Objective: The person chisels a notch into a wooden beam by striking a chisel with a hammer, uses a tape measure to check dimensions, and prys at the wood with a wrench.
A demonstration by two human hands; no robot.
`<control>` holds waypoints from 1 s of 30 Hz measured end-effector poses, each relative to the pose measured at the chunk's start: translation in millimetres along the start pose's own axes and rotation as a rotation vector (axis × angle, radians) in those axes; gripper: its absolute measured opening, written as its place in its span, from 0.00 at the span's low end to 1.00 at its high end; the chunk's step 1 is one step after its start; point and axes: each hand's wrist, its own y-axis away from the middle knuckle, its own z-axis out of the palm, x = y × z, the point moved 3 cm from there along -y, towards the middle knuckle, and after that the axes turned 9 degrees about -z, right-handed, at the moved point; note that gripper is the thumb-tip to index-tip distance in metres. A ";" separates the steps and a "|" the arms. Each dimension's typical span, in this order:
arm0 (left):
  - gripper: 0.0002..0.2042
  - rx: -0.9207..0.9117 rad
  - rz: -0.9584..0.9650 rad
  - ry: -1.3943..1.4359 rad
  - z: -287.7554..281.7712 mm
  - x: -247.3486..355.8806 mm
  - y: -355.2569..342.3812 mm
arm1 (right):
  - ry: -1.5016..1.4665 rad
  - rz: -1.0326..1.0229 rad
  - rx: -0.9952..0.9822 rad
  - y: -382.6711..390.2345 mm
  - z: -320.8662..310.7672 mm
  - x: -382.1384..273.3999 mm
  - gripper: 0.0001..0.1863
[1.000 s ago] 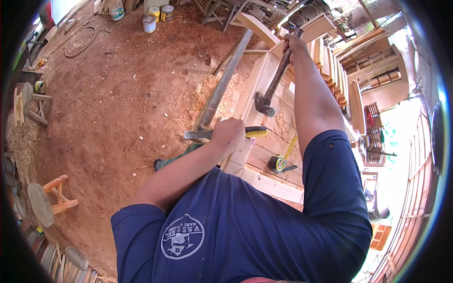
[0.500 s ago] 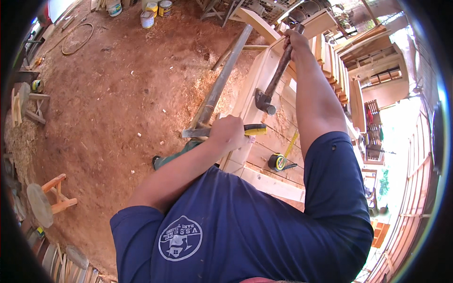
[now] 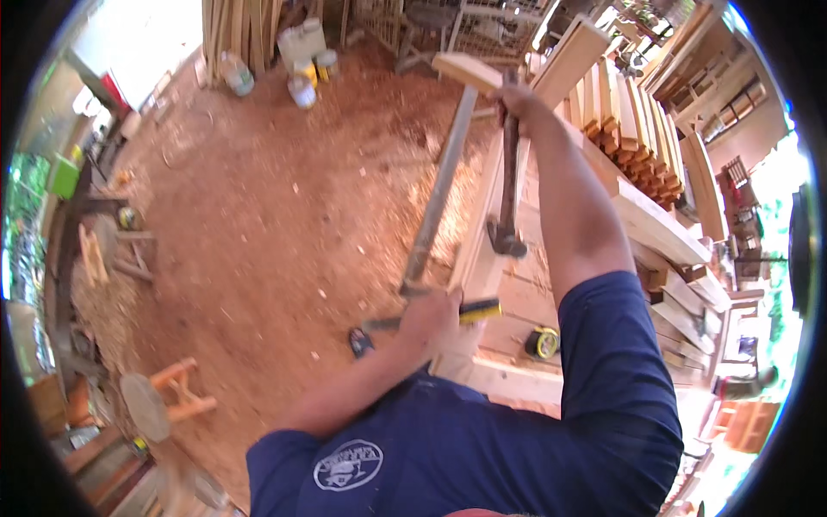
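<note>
My right hand (image 3: 522, 102), closed, grips a claw hammer (image 3: 509, 168) near the far end of its long dark handle. The hammer's dark head points back toward me, over the planked wooden workpiece (image 3: 517, 302). My left hand (image 3: 432, 320) is closed around what looks like a chisel (image 3: 481, 311). Its yellow and black handle end sticks out to the right, and a grey flat blade shows to the left. That hand is at the workpiece's left edge, by the lower end of a grey metal pipe (image 3: 439, 194). A yellow and black tape measure (image 3: 543, 342) lies on the planks.
Stacked boards (image 3: 633, 129) stand beyond my right arm. Wood shavings (image 3: 448, 207) lie on the reddish dirt floor (image 3: 258, 233). A small round-topped stool (image 3: 145, 405) is at lower left. Buckets (image 3: 301, 89) stand at the far side, near upright planks (image 3: 245, 34).
My view has shifted, so the floor's far side shows more. The hammer has swung from a slant to nearly straight in the picture. Both hands keep their holds.
</note>
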 end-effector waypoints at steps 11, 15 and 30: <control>0.26 -0.196 0.087 -0.050 -93.0 -9.8 7.7 | 0.044 0.175 -0.048 53.6 19.2 -38.5 0.09; 0.26 -0.264 0.243 -0.118 -101.3 4.0 -16.3 | -0.114 0.113 -0.023 85.5 -4.2 -7.2 0.09; 0.09 -0.253 1.301 -0.516 61.9 187.7 -101.6 | 0.276 -0.553 0.914 440.2 -190.2 -66.9 0.08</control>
